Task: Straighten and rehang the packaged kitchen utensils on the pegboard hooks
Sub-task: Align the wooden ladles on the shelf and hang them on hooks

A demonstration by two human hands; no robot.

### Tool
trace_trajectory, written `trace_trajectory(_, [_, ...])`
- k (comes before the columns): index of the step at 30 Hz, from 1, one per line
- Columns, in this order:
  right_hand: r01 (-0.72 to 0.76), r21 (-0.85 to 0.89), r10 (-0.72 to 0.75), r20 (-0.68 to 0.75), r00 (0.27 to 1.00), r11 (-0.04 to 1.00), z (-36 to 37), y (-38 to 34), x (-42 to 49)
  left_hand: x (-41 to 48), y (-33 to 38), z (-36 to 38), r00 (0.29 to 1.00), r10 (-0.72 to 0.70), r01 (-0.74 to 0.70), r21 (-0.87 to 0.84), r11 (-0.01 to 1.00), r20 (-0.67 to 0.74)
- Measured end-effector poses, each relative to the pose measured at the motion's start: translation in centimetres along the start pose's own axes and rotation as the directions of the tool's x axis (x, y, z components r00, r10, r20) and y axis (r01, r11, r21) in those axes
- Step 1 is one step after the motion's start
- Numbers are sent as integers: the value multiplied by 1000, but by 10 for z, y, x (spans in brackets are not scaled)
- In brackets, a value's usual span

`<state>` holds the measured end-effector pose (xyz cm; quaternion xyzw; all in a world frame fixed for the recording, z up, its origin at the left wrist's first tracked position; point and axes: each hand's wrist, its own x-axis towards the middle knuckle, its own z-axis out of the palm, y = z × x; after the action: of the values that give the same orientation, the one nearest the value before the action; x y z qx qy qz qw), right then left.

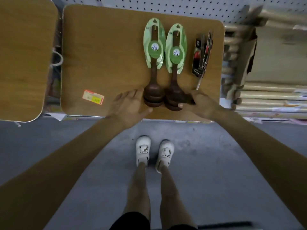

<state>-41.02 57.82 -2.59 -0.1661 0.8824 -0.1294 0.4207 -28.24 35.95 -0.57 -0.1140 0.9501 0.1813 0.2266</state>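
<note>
The left ladle stack [153,68] and right ladle stack [175,72] hang from the pegboard [166,7], long axes vertical with bowls lowest, where the left hand [131,105], loosely spread, touches one bowl and the right hand [197,103] pinches the other.

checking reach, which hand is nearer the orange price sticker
Left. The left hand sits just right of the price sticker; the right hand is farther right, gripping the right-hand wooden spoons.
</note>
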Motion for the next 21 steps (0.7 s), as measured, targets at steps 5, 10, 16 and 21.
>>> trace_trajectory(5, [3,92,-5,27,1000,996,11,-5,17,28,-2,10,998,-63,67,-178,982,28])
trace_trajectory(10, [-20,171,26,-28,999,985,17,-8,24,47,4,20,977,-152,211,-601,771,148])
trace_trajectory(16, [16,258,6,-84,996,966,21,-6,23,52,10,21,955,-193,292,-815,501,223])
trace_trajectory(21, [29,315,11,-124,992,949,23,-7,19,53,7,22,931,-220,359,-841,405,291])
